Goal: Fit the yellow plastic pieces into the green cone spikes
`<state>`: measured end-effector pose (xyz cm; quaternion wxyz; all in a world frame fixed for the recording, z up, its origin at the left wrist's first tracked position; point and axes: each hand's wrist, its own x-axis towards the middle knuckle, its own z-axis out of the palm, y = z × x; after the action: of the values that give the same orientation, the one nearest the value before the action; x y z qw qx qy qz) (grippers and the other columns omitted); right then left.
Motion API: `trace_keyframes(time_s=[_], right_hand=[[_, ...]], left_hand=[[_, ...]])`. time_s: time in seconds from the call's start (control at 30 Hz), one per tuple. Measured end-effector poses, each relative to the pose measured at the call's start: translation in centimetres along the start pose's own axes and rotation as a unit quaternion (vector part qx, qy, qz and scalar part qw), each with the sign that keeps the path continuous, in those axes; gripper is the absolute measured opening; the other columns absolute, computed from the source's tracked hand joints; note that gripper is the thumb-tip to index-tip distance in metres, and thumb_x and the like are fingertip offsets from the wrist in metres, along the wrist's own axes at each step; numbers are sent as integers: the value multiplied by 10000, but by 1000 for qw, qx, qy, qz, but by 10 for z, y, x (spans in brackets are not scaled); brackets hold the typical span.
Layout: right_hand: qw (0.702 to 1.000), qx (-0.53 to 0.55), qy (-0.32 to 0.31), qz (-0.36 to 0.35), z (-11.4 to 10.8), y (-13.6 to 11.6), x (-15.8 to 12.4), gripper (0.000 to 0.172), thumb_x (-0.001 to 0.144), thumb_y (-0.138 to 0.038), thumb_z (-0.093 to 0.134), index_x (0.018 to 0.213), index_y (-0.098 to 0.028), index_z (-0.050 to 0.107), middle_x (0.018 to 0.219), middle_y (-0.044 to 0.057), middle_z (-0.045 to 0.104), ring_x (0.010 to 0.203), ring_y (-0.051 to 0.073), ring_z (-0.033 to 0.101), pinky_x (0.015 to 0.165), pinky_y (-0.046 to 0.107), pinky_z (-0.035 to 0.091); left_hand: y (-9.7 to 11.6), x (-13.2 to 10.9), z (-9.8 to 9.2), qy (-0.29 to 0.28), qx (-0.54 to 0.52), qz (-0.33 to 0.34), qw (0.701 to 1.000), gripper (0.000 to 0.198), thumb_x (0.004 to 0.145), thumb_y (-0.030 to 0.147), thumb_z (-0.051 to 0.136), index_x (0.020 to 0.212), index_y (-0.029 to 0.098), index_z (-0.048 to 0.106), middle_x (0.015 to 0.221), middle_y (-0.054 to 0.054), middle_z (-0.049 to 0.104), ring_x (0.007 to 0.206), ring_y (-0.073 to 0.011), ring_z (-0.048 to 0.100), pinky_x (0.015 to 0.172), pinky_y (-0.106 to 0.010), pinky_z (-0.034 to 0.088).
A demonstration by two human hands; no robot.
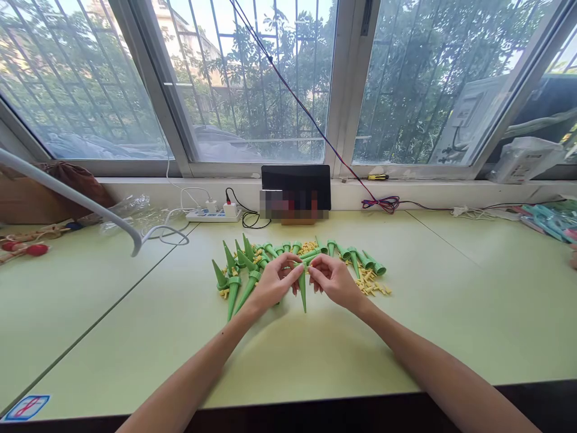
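My left hand is closed on a green plastic cone-shaped spike, which points down toward me. Close by on the right, my right hand pinches at the cone's upper end, on what looks like a small yellow piece, mostly covered by the fingertips. Several more green spikes lie or stand to the left, beyond my left forearm. Others, such as a green spike, rest on the right. Small yellow T-shaped pieces are heaped among them.
The pale green table has a seam on the left. A dark-screened device stands behind the heap. At the back are a power strip, bundled cable and a yellow cutter. A white curved tube crosses the left side.
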<state>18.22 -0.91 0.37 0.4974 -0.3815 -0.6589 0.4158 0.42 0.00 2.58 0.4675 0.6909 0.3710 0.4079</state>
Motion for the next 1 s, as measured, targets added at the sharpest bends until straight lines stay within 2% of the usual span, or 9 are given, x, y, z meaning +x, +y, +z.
trace_keyframes(time_s=[0.4,0.73,0.9,1.0], right_hand=[[1000,14,-10,12,0,2,0,271,890,-459,593,930,-196,539,606,-28,618,449,123,570,442,241,461],[999,30,-18,11,1,2,1,294,902,-479,571,848,-194,518,595,-28,618,423,118,580,407,232,468],[999,37,-28,19,3,4,0,321,894,-507,571,850,-192,522,583,-27,628,407,119,586,392,225,473],[998,42,-34,25,4,5,-1,324,900,-514,561,865,-194,529,573,-31,630,399,121,587,387,221,474]], left_hand=[[-5,1,0,4,6,15,1000,323,863,466,622,984,176,547,743,4,611,528,-122,604,497,-250,512],[-5,0,0,3,9,13,1000,315,869,467,610,982,178,552,730,10,579,528,-118,573,489,-241,482],[0,-1,0,27,45,21,998,316,854,478,623,957,182,589,681,21,559,514,-105,530,458,-210,417],[1,-1,-1,33,52,34,998,323,841,485,636,942,180,612,686,5,592,532,-118,554,454,-210,404]])
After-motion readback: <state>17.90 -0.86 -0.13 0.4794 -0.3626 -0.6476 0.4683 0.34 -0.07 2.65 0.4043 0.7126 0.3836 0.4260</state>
